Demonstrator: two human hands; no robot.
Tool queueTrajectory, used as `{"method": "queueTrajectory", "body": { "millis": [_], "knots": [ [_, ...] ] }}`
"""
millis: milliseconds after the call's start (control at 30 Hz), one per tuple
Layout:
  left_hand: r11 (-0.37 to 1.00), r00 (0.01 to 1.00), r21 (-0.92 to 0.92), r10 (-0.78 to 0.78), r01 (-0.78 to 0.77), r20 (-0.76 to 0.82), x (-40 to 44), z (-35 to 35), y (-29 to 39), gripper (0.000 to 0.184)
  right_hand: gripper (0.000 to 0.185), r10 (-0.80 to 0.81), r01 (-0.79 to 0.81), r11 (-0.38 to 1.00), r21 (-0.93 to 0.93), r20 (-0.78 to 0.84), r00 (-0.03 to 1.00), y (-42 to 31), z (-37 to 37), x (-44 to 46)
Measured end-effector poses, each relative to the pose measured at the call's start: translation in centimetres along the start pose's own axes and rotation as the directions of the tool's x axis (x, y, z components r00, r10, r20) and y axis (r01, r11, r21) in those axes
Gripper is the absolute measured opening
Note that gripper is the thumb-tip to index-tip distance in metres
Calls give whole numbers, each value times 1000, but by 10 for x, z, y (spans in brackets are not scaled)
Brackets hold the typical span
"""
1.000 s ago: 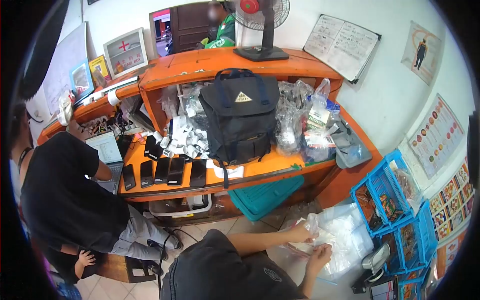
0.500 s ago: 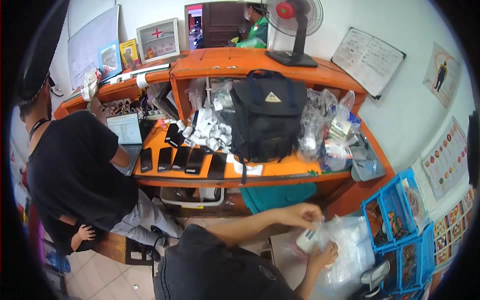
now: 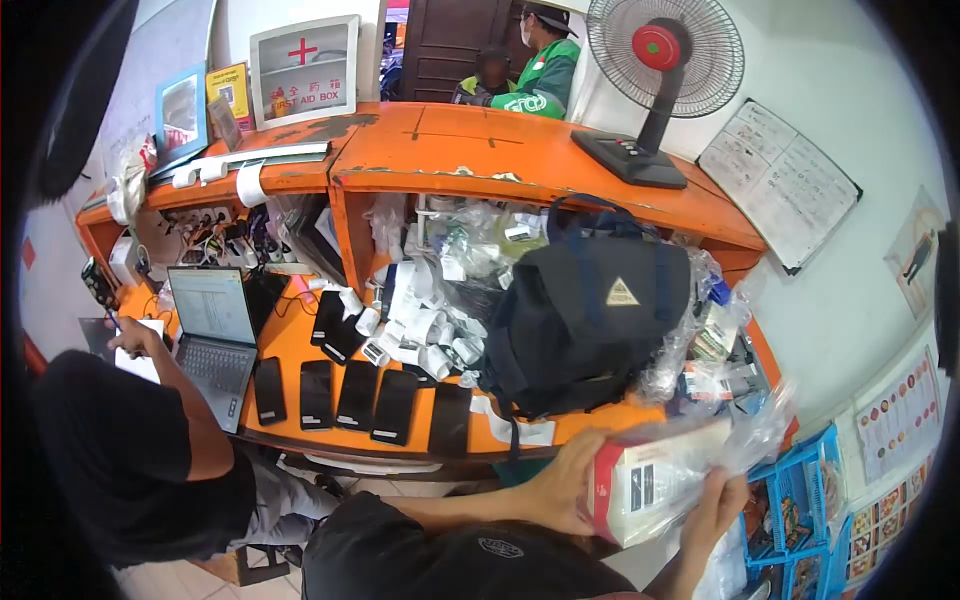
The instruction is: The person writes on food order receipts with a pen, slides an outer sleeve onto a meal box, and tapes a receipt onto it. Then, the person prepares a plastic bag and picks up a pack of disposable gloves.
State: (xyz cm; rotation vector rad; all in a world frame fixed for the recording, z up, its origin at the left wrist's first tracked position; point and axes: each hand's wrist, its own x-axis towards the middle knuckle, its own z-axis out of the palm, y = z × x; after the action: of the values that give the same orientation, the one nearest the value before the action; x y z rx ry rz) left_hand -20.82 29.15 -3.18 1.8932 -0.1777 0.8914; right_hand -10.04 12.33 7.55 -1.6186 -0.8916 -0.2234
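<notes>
"Where was the white box (image 3: 665, 480)?"

"Between four and five o'clock in the view, raised before the near edge of the bench (image 3: 622, 417), red end towards nine, inside a clear bag (image 3: 765, 428)."

"And the hands?"

"The left hand (image 3: 566, 488) was curled round the red end, some fingers hidden behind it. The right hand (image 3: 718, 508), at the box's four o'clock, pinched the plastic."

"What could have gone wrong?"

"I'd judge the film thin and slack: a corner could have torn it, or slick plastic could have let the box slide. The dangling strap (image 3: 514, 440), near the left hand, could have snagged a wrist."

"Other containers?"

"Blue baskets (image 3: 818, 443) just past the box's three o'clock held small packets, too indistinct to name. The dark backpack (image 3: 560, 315), at its eleven, had its flap down, contents hidden. Farther out, at eleven in the view, a first aid box (image 3: 305, 85) stood on the bench's upper ledge; I couldn't tell what it held."
</notes>
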Motion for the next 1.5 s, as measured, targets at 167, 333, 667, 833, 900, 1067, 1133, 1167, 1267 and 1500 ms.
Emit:
{"method": "queueTrajectory", "body": {
  "millis": [167,333,667,833,900,1067,1133,1167,1267,1500],
  "knots": [
    [876,761,418,438,-241,-479,27,-70,1,124,22,-309,240,922,304,205,929,-61,86,72],
    [710,509,703,617,-32,-600,51,-134,3,117,70,-588,489,768,414,153,794,-105,151,129],
    [623,288,678,616,391,-733,125,-303,-18,91,31,-229,296,955,-25,575,786,-11,114,160],
    [477,389,690,585,545,-711,131,-353,-93,80,19,-107,165,982,-94,444,889,65,87,154],
    [394,398,690,601,607,-693,144,-361,-97,79,15,-73,117,986,-116,329,941,80,74,151],
    [317,358,624,601,715,-715,168,-366,-103,81,7,140,-103,975,-196,186,973,164,48,130],
    [208,384,648,659,733,-646,173,-372,-110,83,6,323,-273,932,-237,208,923,226,40,104],
    [150,398,653,685,742,-610,174,-374,-112,84,6,326,-247,923,-296,256,910,251,42,88],
    [124,404,637,678,761,-615,181,-374,-115,84,16,298,-175,895,-410,260,918,336,65,27],
    [-12,376,551,743,835,-554,191,-389,-137,80,23,81,-25,821,-570,73,994,346,128,-1]
  ]
}}
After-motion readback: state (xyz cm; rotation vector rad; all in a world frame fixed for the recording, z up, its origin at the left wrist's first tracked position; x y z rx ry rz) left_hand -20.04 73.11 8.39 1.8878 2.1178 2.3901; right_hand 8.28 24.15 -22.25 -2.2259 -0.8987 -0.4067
